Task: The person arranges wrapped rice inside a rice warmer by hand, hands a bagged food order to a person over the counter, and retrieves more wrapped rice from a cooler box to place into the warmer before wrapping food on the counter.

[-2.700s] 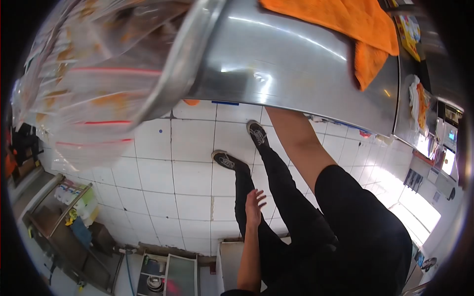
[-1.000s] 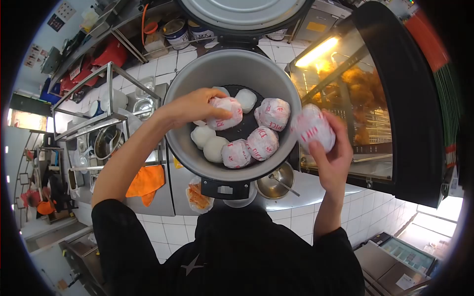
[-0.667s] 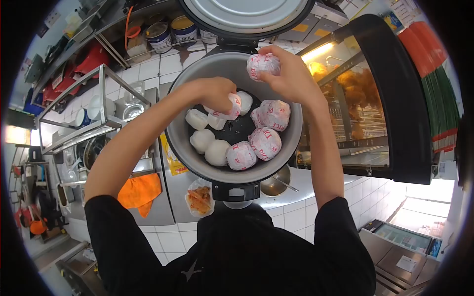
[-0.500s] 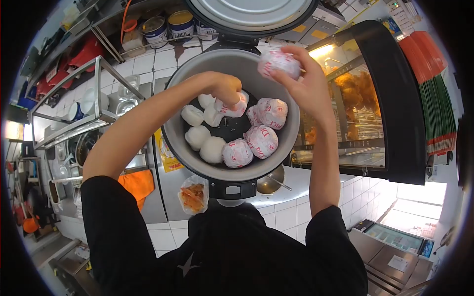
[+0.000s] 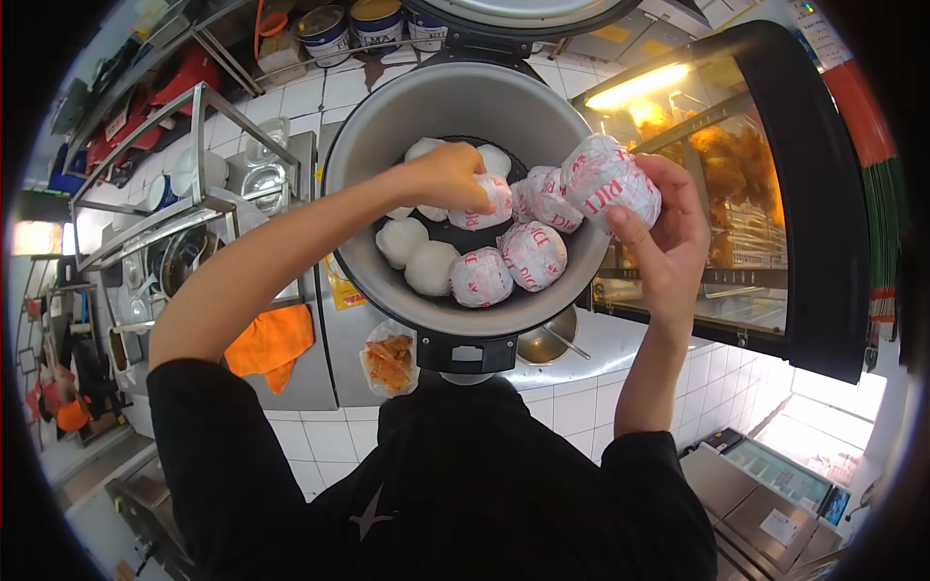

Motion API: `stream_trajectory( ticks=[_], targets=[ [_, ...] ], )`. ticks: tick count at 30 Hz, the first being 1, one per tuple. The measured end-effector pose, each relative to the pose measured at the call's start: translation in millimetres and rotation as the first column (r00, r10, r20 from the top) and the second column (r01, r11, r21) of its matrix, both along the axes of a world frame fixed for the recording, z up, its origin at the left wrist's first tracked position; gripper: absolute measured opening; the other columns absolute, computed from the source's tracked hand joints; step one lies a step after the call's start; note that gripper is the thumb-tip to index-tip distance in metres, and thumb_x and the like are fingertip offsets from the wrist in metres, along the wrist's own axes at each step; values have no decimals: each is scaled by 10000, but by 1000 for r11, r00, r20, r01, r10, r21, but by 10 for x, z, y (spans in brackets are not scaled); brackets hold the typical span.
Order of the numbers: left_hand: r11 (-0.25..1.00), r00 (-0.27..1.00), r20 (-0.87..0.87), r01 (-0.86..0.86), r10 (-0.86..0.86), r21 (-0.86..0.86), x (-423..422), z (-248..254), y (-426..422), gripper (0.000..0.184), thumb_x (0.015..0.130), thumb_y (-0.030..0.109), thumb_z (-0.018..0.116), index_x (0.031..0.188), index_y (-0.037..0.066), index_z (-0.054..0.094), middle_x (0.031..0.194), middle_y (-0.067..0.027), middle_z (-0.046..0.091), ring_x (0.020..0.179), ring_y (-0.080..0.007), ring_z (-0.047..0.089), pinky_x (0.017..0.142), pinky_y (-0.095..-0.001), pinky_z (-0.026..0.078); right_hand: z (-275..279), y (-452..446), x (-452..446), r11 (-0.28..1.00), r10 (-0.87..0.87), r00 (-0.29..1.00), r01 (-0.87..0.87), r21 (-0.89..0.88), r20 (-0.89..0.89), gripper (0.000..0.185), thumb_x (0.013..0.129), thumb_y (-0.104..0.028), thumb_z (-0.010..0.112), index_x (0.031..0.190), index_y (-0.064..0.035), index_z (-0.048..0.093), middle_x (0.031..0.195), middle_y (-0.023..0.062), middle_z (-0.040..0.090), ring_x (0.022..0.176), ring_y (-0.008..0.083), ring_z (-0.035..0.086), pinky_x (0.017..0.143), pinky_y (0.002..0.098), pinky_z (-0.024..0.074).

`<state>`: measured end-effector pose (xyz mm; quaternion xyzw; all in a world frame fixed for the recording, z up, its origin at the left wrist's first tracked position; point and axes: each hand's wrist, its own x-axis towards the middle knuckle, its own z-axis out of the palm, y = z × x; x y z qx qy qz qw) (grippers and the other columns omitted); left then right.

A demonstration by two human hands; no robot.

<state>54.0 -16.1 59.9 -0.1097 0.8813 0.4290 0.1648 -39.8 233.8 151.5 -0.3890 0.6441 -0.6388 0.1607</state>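
Note:
A deep grey pot (image 5: 397, 107) with a black rim holds several white balls (image 5: 432, 268) at its left and several balls wrapped in red-printed paper (image 5: 534, 257) at its right and front. Inside the pot, my left hand (image 5: 450, 176) grips a wrapped ball (image 5: 484, 206) from above. At the pot's right rim, my right hand (image 5: 673, 228) is closed round what looks like a pair of wrapped balls or one large one, marked RICE (image 5: 610, 184), with the thumb in front.
Right of the pot stands a lit glass cabinet (image 5: 722, 184) with fried food. A metal bowl (image 5: 547, 339), a bag of orange food (image 5: 389, 364) and an orange cloth (image 5: 271, 347) lie along the counter's near side. A metal rack (image 5: 199, 145) stands left.
From above the pot's back right, my right hand has come down and nearer with its wrapped ball. My left hand still grips its ball, slightly further right. The view has shifted a little.

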Motion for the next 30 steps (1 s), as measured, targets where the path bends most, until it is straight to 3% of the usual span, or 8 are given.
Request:
stream_trajectory(
  ticks=[15, 19, 22, 24, 26, 27, 29, 30],
  targets=[
    [869, 764, 469, -495, 443, -15, -536, -1505, 475, 466, 776, 219, 698, 1125, -85, 647, 1101, -200, 674, 928, -270, 674, 729, -380, 541, -74, 787, 71, 995, -102, 995, 102, 0, 2, 586, 748, -39, 817, 1261, -7, 535, 1234, 116, 571, 1156, 206, 559, 1023, 339, 413],
    [927, 842, 405, -266, 358, -265, -531, -1222, 547, 396, 776, 206, 693, 1059, -68, 651, 1009, -179, 682, 793, -262, 672, 630, -356, 523, 51, 581, -14, 998, -58, 994, 60, 21, -94, 552, 765, -26, 788, 1260, -15, 544, 1220, 113, 579, 1151, 208, 558, 1008, 342, 424],
    [918, 814, 465, -397, 348, 8, -541, -1020, 485, 345, 786, 198, 688, 1051, -23, 667, 1046, -202, 689, 855, -295, 697, 668, -360, 538, 214, 267, -130, 989, 35, 962, 5, 147, -272, 539, 773, -18, 756, 1274, -34, 557, 1193, 133, 620, 1138, 229, 593, 985, 352, 453],
    [972, 943, 247, 235, -221, -27, -498, -1769, -56, 285, 798, 172, 662, 1016, -11, 684, 1039, -208, 697, 882, -292, 703, 690, -366, 544, 321, -106, -262, 959, 192, 833, -48, 278, -519, 556, 769, -53, 747, 1291, -35, 557, 1213, 171, 638, 1134, 286, 623, 988, 371, 469],
    [731, 766, 522, -590, 374, 342, -331, -1055, 201, 196, 833, 135, 593, 901, -14, 700, 971, -219, 711, 908, -308, 709, 705, -402, 549, 211, -524, -388, 874, 383, 824, -177, 453, -418, 536, 769, -52, 725, 1283, -24, 573, 1121, 149, 663, 1043, 215, 634, 951, 329, 478],
    [980, 936, 351, -90, 24, 175, -274, -824, 165, 215, 850, 141, 571, 918, -17, 699, 970, -225, 708, 921, -328, 704, 724, -419, 548, 44, -810, -522, 798, 525, 695, -201, 569, -491, 553, 760, -75, 732, 1290, -29, 582, 1133, 163, 668, 1054, 235, 641, 934, 344, 492],
    [516, 612, 278, 783, -741, -349, -161, -563, 19, 255, 884, 154, 525, 950, -24, 696, 968, -237, 704, 946, -368, 693, 761, -451, 545, -308, -1314, -640, 530, 768, 526, -204, 823, -364, 588, 731, -123, 750, 1294, -42, 602, 1169, 180, 671, 1088, 275, 645, 918, 368, 509],
    [666, 748, 265, 663, -608, -342, -45, -317, 36, 271, 896, 161, 515, 994, -19, 691, 981, -241, 700, 955, -385, 684, 788, -461, 538, -420, -1545, -604, 326, 845, 501, -203, 923, -188, 607, 712, -147, 762, 1292, -50, 613, 1193, 183, 669, 1111, 294, 642, 919, 377, 511]
  ],
)
